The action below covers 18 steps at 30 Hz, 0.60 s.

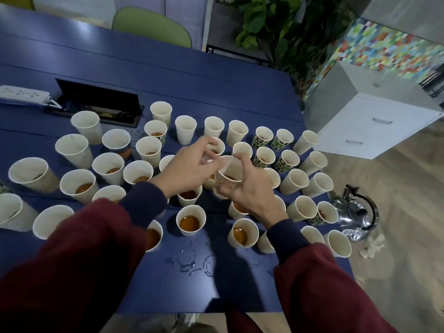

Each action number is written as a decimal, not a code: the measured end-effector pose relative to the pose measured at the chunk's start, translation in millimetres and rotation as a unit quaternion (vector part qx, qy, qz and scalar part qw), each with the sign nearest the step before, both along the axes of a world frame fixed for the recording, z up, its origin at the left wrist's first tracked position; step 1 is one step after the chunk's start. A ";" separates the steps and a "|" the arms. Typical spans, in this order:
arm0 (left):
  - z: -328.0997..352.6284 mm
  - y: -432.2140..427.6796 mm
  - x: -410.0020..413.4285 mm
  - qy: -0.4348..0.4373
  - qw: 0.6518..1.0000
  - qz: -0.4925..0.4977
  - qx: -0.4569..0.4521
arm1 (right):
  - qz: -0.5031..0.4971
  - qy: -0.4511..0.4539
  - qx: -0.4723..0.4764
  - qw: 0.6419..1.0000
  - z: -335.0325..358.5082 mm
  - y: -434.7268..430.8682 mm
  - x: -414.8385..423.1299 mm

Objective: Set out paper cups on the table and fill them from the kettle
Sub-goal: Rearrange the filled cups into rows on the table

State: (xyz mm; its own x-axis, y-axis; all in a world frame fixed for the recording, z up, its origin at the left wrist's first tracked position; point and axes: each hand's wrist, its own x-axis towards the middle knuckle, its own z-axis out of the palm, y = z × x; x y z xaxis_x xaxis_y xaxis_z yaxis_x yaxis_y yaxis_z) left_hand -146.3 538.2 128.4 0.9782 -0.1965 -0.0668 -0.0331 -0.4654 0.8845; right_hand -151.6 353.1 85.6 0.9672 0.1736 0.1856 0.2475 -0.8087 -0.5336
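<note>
Wooden floor [408,260], white drawer cabinet [367,126], green chair [151,27].

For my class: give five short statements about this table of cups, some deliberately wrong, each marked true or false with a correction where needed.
1. The right hand holds a cup above the others. True.
2. The kettle stands in the middle of the table. False: it sits off the table's right edge, apparently on the floor.
3. Every cup is empty. False: many, like the near cup, hold amber drink.
4. A puddle lies on the table near the person. True.
5. The chair beyond the table is red. False: it is green.
</note>
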 end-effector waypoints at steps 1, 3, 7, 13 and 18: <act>-7.9 1.7 -7.8 0.005 0.999 0.032 0.029 | -0.007 0.006 0.000 1.000 -3.4 -2.4 -3.2; -32.5 7.3 -29.8 0.031 0.986 0.075 0.142 | -0.013 0.031 0.010 0.999 -13.6 -3.9 -12.5; -75.7 8.3 -72.4 0.043 0.948 0.030 0.313 | -0.011 0.072 -0.020 0.997 -31.6 0.8 -27.9; -106.5 -6.9 -86.6 0.015 0.921 0.011 0.390 | -0.006 0.071 -0.167 0.983 -47.9 12.9 -26.5; -114.4 -3.2 -83.1 -0.007 0.935 0.002 0.356 | 0.028 0.099 -0.218 0.971 -50.2 22.1 -16.4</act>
State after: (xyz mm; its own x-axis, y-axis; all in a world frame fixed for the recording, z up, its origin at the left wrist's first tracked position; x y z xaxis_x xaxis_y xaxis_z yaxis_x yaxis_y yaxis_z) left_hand -229.4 535.0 14.0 0.9806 -0.1041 -0.1663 -0.0399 -0.9357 0.3505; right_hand -168.0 375.2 35.4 0.9633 0.2472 -0.1047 0.2252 -0.9564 -0.1857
